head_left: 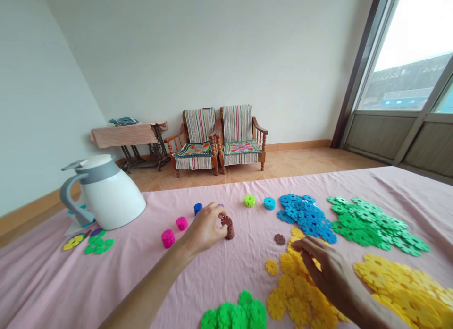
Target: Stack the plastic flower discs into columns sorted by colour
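My left hand (208, 227) has its thumb and fingers closed around a short stack of brown flower-shaped discs (228, 227), which leans over the pink cloth. Over the pile of yellow discs (297, 296), my right hand (323, 267) hangs with bent fingers; whether anything is between its fingertips is hidden. A single brown disc (279, 239) lies flat just left of that hand. Small upright stacks stand beyond the hands: pink (168, 238), another pink (181, 223), dark blue (198, 208), lime green (249, 201) and light blue (269, 203).
Blue discs (306, 215) and green discs (375, 223) lie at the right, more yellow ones (406, 286) nearer. Bright green discs (235, 315) are at the front edge. A white jug (116, 197) stands at the left beside a few loose discs (98, 244). Two chairs (240, 147) stand beyond.
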A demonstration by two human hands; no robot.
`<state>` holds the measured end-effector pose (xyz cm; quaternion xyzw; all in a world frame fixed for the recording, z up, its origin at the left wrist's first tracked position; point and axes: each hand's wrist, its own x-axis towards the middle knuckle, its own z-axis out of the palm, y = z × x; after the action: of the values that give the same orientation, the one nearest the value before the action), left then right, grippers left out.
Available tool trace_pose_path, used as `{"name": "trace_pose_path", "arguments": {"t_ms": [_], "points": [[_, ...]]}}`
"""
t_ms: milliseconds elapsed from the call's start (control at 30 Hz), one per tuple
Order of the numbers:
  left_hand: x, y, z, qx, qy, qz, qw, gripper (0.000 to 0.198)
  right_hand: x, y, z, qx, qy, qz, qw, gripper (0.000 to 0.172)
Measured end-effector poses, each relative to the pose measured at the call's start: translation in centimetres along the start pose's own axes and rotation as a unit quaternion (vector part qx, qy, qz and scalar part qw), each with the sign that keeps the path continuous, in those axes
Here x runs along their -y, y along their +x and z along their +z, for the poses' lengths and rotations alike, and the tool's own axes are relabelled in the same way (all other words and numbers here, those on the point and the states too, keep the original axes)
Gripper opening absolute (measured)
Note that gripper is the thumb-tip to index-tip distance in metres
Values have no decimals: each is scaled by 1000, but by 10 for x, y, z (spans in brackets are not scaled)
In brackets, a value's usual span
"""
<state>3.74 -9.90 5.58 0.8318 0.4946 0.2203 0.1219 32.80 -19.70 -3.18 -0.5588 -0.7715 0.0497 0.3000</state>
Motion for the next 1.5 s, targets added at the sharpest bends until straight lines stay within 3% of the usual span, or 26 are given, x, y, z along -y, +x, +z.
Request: {"name": "trace_pose_path", "arguments": {"t_ms": [200,333,533,667,833,967,1100,1233,1367,1500], "points": [[0,-1,6,-5,-8,-10,1000,27,1,2,-3,-15,-2,-5,1000,27],[-15,-2,13,-20,-58,25,998,26,-1,3,-4,-25,4,-12,1000,25],[-49,2,58,106,-82,126,983,21,-2,3,-4,-35,3,-12,999,25],[-62,18,90,138,-43,145,979,24,-1,2,-8,-16,-3,-13,1000,28],[-69,36,109,168,-16,141,976,16,-1,3,-9,5,-4,-3,1000,28],[-70,36,114,157,-5,132,979,13,0,3,-9,3,-3,-2,1000,28],[-70,23,98,129,-25,137,982,12,-1,2,-9,-2,-6,-7,1000,28],[-64,8,53,73,-54,110,990,12,-3,2,-7,-25,-7,-16,1000,26],[-38,3,9,-4,-60,50,997,21,-2,1,-5,-40,-7,-12,999,26],[-6,4,-4,-9,-35,15,999,18,0,1,-5,-38,-9,-6,999,27]]}}
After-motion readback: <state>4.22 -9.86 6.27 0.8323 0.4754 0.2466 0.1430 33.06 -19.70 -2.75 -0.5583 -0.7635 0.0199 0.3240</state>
